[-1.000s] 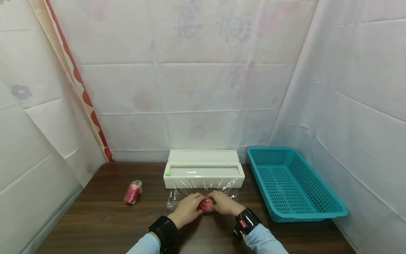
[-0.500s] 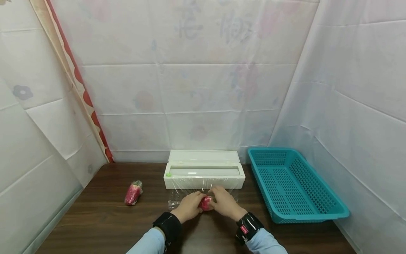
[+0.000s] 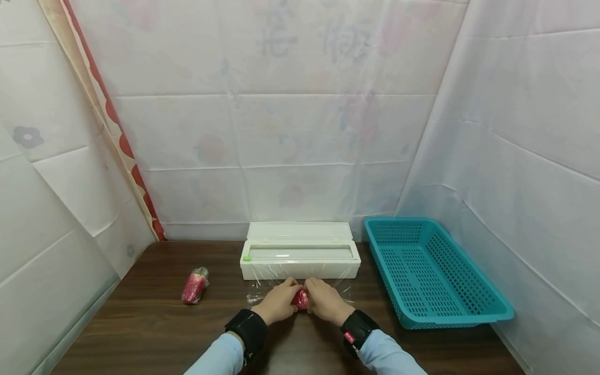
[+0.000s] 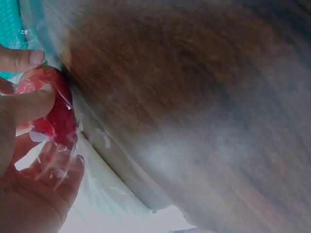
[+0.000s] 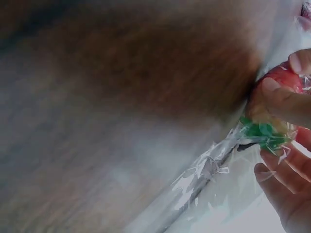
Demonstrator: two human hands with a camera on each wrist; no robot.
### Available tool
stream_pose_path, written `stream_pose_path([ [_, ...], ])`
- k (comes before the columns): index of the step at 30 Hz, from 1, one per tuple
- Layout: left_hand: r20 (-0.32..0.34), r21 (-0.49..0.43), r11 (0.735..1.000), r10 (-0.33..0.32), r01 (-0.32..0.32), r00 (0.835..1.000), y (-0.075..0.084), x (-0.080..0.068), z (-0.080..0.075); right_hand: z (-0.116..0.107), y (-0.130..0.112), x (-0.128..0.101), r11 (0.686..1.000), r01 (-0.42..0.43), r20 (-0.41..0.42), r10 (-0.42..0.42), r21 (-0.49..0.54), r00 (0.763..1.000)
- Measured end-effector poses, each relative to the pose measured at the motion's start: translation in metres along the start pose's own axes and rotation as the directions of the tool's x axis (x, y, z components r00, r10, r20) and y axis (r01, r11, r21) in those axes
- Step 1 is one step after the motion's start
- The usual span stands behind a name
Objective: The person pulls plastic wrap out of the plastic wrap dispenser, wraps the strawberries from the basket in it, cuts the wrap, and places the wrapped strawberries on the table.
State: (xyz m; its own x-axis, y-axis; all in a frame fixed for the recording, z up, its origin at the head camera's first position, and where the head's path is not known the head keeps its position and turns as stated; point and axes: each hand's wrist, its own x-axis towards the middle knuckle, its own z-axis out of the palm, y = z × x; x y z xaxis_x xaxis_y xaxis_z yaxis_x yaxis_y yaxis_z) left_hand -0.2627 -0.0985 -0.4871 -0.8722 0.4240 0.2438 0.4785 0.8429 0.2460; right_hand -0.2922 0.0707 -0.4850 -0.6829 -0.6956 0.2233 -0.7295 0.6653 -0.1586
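Observation:
Between the two hands lies a red, fruit-like piece (image 3: pixel 300 299) with a green top, under clear cling film (image 3: pixel 256 297) drawn from a white dispenser box (image 3: pixel 300 269). My left hand (image 3: pixel 279 302) grips one end; in the left wrist view its thumb presses the red skin (image 4: pixel 61 111) through film, fingers beyond. My right hand (image 3: pixel 328 303) holds the other end, and the right wrist view has its thumb on the red side near the green top (image 5: pixel 265 131). Crumpled film (image 5: pixel 209 165) trails from there toward the box. The piece's underside is hidden.
A similar red piece (image 3: pixel 195 286), wrapped in film, lies at the left of the dark wooden table (image 3: pixel 140 323). At the right stands a turquoise basket (image 3: pixel 436 276). The dispenser's lid (image 3: pixel 300 229) is raised behind, against the white curtain (image 3: pixel 300 192).
My right hand first shifted forward over the film, then came back and closer to the left hand, its fingers now folded nearer the red piece. The left hand has hardly moved.

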Motion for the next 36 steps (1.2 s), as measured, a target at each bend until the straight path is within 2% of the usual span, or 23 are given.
stream_pose_path([
  [5, -0.115, 0.057, 0.997, 0.049, -0.043, 0.992, -0.001, -0.003, -0.001, 0.003, 0.005, 0.006, 1.0, -0.025, -0.019, 0.025, 0.016, 1.0],
  [8, -0.154, 0.09, 0.994, 0.081, -0.067, 0.985, 0.0, -0.004, 0.002, 0.004, 0.008, 0.008, 0.999, -0.047, -0.009, 0.048, 0.025, 0.999],
  [16, -0.16, 0.086, 0.996, 0.033, -0.019, 0.987, -0.002, -0.002, 0.008, 0.002, 0.007, 0.012, 0.997, -0.057, -0.009, 0.058, 0.057, 0.998],
  [24, -0.169, 0.141, 0.99, 0.028, -0.004, 0.985, -0.008, 0.006, 0.012, 0.006, 0.008, 0.014, 0.986, -0.1, -0.017, 0.104, 0.134, 0.994],
  [30, -0.16, 0.188, 0.982, 0.043, -0.012, 0.986, -0.011, 0.013, 0.017, 0.008, 0.011, 0.017, 0.981, -0.111, -0.024, 0.116, 0.161, 0.993],
  [36, -0.178, 0.245, 0.969, 0.074, -0.029, 0.981, -0.014, 0.017, 0.02, 0.008, 0.013, 0.018, 0.975, -0.13, -0.017, 0.135, 0.182, 0.991],
])
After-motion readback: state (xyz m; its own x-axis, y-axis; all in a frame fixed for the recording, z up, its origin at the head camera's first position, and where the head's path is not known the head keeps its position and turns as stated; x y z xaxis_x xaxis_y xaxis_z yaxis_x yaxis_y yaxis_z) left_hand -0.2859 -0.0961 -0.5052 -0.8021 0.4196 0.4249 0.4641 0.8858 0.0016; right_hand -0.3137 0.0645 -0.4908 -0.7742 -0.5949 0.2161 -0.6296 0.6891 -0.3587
